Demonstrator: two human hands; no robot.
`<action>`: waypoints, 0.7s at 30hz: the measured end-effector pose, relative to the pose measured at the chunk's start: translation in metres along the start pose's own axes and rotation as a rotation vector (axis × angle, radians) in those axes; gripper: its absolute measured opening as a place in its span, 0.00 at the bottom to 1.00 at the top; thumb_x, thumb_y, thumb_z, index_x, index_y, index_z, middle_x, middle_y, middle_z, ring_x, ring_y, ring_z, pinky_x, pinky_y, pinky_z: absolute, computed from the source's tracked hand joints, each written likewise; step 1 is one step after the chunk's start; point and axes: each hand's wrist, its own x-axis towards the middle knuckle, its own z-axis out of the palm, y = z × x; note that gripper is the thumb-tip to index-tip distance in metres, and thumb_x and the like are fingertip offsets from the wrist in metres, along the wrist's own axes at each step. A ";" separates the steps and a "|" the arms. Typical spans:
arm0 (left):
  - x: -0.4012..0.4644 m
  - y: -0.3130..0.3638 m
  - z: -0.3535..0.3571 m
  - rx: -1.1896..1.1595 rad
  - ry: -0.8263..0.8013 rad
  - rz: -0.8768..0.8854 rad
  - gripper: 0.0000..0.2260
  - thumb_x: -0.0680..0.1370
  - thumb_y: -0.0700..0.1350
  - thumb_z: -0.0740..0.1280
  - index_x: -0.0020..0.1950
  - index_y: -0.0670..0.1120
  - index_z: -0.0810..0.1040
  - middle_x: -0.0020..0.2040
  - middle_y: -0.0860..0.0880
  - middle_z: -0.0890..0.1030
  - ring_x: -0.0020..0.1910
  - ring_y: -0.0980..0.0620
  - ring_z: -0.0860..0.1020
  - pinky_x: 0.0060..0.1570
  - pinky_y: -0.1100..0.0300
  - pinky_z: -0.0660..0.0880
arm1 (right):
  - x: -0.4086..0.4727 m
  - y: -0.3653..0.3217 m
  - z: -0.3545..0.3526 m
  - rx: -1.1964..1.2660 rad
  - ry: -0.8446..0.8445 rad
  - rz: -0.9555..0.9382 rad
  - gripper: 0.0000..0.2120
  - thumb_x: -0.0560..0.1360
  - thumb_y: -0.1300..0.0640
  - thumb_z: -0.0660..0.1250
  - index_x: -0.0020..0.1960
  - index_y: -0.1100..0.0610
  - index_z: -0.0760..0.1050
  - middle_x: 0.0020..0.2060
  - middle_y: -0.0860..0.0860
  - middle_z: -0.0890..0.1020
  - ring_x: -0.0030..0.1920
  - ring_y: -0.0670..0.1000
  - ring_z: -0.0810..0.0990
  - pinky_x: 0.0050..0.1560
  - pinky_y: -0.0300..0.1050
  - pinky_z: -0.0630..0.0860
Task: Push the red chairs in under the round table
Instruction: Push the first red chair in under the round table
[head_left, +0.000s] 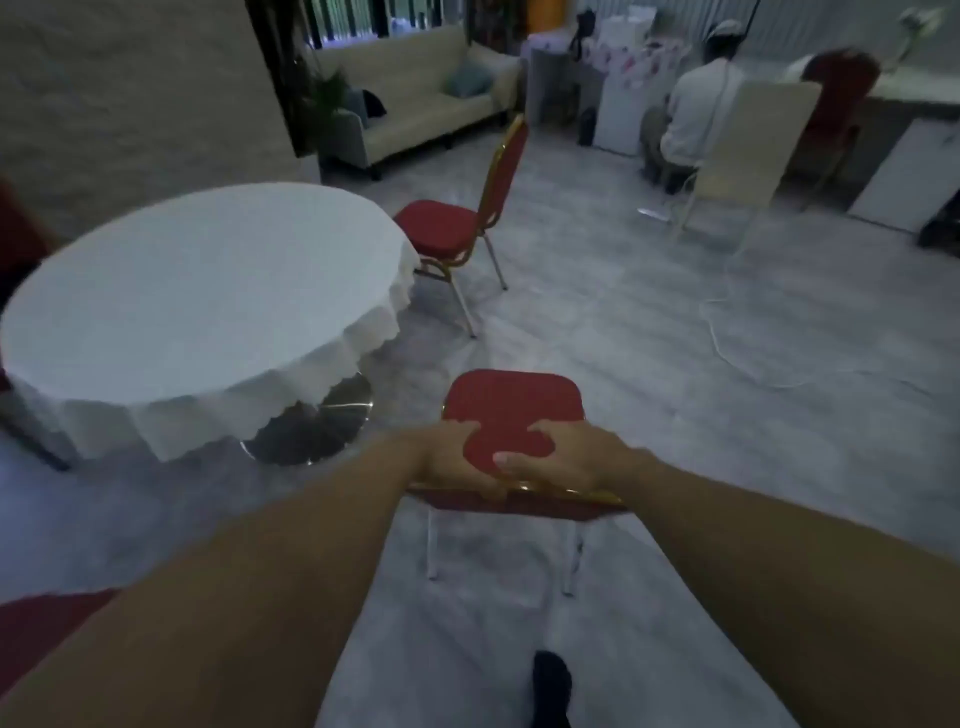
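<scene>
Progress: you are working on the near red chair (511, 410), which is standing on the floor clear of the round table (197, 291), so as far as this view shows no chair is sitting under it yet.

Remaining: you are looking at two chairs left to push in at least; the far red chair (447, 226) is standing just beside the tablecloth (374, 332) edge, its seat not under the surface.

Left hand: your left hand (449, 457) is closing over the top of the near chair's backrest, fingers (467, 427) wrapping over onto the red padding.

Right hand: your right hand (558, 457) is gripping the same backrest beside the left, its fingers curling over the front of the pad.

Near chair position: it is sitting to the right of the table's chrome base (317, 421) and is not pointing at the table, so you are probably needing to turn it left before pushing.

Chair appearance: red padded seat and back, gold-coloured frame along the backrest, thin pale metal legs; the picture is blurring, so finer detail is not showing.

Other red: red shapes are showing at the left edge, too cut off to identify.
</scene>
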 end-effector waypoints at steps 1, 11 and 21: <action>0.005 -0.002 0.005 0.043 -0.033 0.003 0.57 0.57 0.77 0.73 0.81 0.54 0.63 0.78 0.51 0.71 0.73 0.48 0.72 0.72 0.48 0.71 | -0.001 0.004 0.006 0.006 -0.035 0.010 0.62 0.58 0.07 0.53 0.80 0.45 0.70 0.77 0.49 0.75 0.74 0.57 0.74 0.76 0.63 0.68; 0.034 0.007 0.040 0.195 -0.138 0.050 0.07 0.73 0.46 0.67 0.43 0.60 0.76 0.48 0.51 0.82 0.51 0.44 0.82 0.56 0.45 0.80 | 0.010 0.037 0.041 -0.105 -0.083 0.020 0.19 0.72 0.45 0.76 0.63 0.44 0.82 0.52 0.47 0.86 0.53 0.53 0.85 0.55 0.51 0.82; 0.028 0.006 0.040 0.242 -0.096 0.112 0.14 0.75 0.42 0.63 0.48 0.63 0.76 0.44 0.53 0.78 0.46 0.47 0.78 0.49 0.53 0.73 | 0.025 0.049 0.044 -0.153 -0.117 -0.048 0.15 0.77 0.57 0.69 0.61 0.45 0.84 0.44 0.46 0.85 0.45 0.52 0.84 0.47 0.45 0.80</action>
